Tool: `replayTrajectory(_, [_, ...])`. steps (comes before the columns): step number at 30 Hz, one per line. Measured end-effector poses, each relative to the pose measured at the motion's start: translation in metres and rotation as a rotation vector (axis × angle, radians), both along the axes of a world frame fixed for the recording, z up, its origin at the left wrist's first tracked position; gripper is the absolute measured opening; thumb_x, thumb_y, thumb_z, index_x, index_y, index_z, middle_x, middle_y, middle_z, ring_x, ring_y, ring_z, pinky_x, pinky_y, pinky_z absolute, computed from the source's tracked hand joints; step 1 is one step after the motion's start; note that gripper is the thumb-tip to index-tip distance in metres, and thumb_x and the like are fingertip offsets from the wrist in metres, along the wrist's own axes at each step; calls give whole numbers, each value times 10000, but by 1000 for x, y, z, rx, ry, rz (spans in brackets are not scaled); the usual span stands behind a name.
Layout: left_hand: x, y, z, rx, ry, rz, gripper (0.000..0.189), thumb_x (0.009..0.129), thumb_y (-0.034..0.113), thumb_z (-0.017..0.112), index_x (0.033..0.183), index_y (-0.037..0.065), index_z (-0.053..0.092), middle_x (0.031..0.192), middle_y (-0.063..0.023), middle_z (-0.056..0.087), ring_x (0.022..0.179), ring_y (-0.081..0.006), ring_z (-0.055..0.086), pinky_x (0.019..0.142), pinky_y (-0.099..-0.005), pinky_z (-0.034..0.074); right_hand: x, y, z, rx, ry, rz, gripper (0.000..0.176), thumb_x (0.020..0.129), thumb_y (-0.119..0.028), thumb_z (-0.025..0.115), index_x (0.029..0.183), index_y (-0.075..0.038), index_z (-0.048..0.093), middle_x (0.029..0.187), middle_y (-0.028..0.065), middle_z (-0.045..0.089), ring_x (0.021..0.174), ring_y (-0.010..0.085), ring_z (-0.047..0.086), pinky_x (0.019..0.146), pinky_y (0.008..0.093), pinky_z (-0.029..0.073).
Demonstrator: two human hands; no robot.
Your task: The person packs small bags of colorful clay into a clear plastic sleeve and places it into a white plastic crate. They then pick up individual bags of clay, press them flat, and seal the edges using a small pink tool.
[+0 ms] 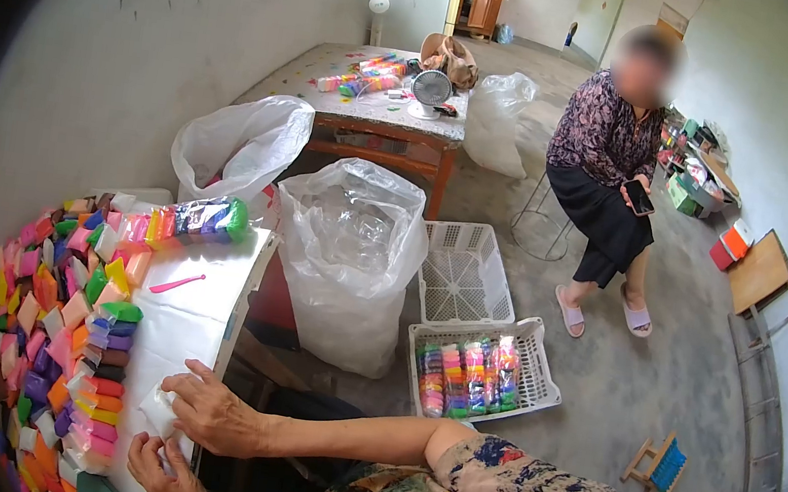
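My right hand (215,412) reaches over the white tabletop (166,326) with bent fingers on a small white packet (158,411). Below it in the view, my left hand (169,480) has its fingertips curled at the packet's lower edge. Beside both hands, small colourful packets (102,387) lie in a stacked row, and a large heap of similar packets (39,299) spreads to the left. A pink tool (177,283) lies farther up the tabletop, below a long clear bag of coloured packets (183,223).
Large plastic bags (341,269) stand beyond the table. White crates (538,365) sit on the floor, one holding filled bags (467,375). A seated person (605,154) holds a phone (637,196). Another table (287,78) bears a small fan (431,90).
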State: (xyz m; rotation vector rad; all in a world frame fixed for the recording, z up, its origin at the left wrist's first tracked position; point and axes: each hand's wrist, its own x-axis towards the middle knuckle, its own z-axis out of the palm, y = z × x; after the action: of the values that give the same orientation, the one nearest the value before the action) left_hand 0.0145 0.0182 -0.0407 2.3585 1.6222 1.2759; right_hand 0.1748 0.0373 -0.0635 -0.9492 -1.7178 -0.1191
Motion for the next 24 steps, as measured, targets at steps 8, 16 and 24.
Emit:
replayTrajectory(8, [2, 1, -2, 43, 23, 18, 151, 961, 74, 591, 982, -74, 573, 1126, -198, 581, 1059, -360, 552, 940, -463, 439, -3, 0, -3, -4, -11, 11, 271, 790, -109, 677, 960, 90, 604, 1174, 237, 560, 1122, 365, 576, 1109, 561, 336])
replayTrajectory(16, [2, 0, -3, 36, 15, 39, 142, 965, 53, 578, 973, -89, 574, 1140, -199, 582, 1073, -356, 555, 931, -455, 453, -4, 1, -4, 15, -20, -3, 275, 781, -111, 669, 961, 87, 605, 1146, 229, 560, 1090, 364, 581, 1092, 544, 345])
replayTrajectory(24, [3, -3, -1, 28, 13, 52, 135, 971, 44, 569, 983, -90, 582, 1151, -194, 584, 1073, -345, 565, 906, -439, 481, 0, -3, 0, -17, 7, 49, 212, 799, -84, 679, 914, 77, 602, 1142, 227, 561, 1135, 340, 565, 1120, 565, 329])
